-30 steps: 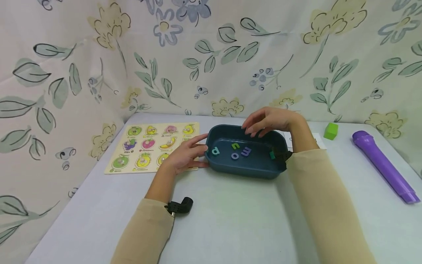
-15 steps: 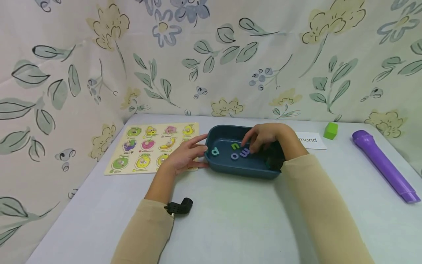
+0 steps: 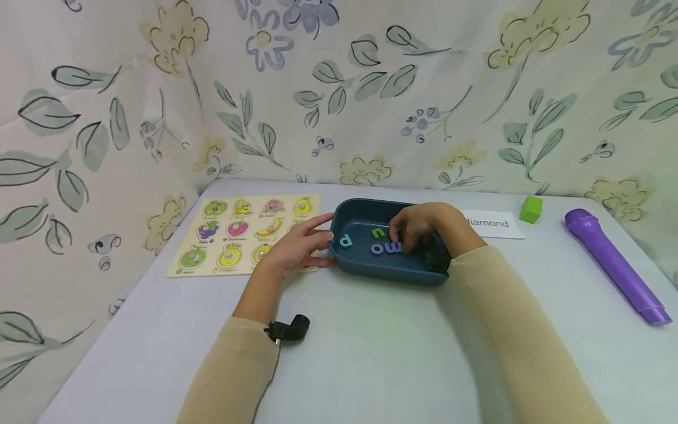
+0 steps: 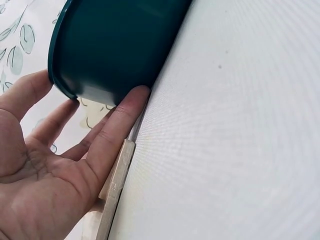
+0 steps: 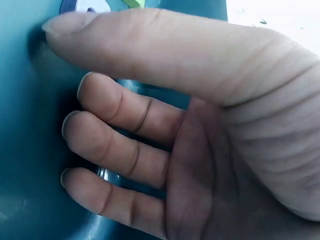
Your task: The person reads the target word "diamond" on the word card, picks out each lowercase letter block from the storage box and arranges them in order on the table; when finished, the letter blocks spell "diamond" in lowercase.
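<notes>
A dark teal tray holds several small letters. Inside lie a purple letter m, a purple o, a green n and a teal d. At the tray's left end, my left hand rests extended fingers against the outer wall, with one fingertip low by the tabletop. My right hand reaches down inside, index finger and thumb pinching the m. In the right wrist view the thumb hides the index finger and most of a purple letter; the other fingers are curled over the tray floor.
A board with fruit pictures lies left of the tray, partly beneath my left hand. Behind my right wrist is a white card reading "diamond". Farther right are a green block and a purple toy microphone. Floral cloth hangs behind.
My right hand has come down from above the tray's far rim to the letter m, which has turned slightly. More of the card shows. My left hand has stayed at the tray's left end.
</notes>
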A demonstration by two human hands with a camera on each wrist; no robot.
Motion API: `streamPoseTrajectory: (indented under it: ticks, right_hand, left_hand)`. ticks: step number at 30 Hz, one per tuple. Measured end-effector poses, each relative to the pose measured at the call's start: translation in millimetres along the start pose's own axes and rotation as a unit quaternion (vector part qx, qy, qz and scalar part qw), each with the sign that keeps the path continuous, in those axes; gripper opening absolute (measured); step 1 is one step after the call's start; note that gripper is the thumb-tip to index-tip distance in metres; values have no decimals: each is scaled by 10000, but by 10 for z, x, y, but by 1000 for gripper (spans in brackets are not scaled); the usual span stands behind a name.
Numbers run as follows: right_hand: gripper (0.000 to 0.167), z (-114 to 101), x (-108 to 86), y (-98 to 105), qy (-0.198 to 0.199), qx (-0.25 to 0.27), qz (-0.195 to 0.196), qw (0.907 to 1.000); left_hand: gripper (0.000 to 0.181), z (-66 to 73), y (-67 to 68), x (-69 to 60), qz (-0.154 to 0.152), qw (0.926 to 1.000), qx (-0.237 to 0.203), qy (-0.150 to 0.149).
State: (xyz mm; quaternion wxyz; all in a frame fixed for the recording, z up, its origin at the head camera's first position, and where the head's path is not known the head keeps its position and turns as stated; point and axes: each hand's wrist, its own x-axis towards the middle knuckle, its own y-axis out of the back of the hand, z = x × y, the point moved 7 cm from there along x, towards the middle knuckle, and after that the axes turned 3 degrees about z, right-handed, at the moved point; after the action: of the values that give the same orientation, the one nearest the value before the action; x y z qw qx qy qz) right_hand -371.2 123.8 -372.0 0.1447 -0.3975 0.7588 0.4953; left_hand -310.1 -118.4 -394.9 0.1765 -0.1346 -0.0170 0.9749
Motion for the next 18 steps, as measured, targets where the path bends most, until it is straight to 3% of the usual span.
streamPoseTrajectory:
  ticks: [10,18]
  right_hand:
    - [26,48,-6,1,-169,-200,64,9996]
    - [35,28,21,47,510,228,140,9983]
  left_hand:
    - [53,-14,19,5,18,9999,-87,54]
    - [52,-17,24,22,2,9999,-104,30]
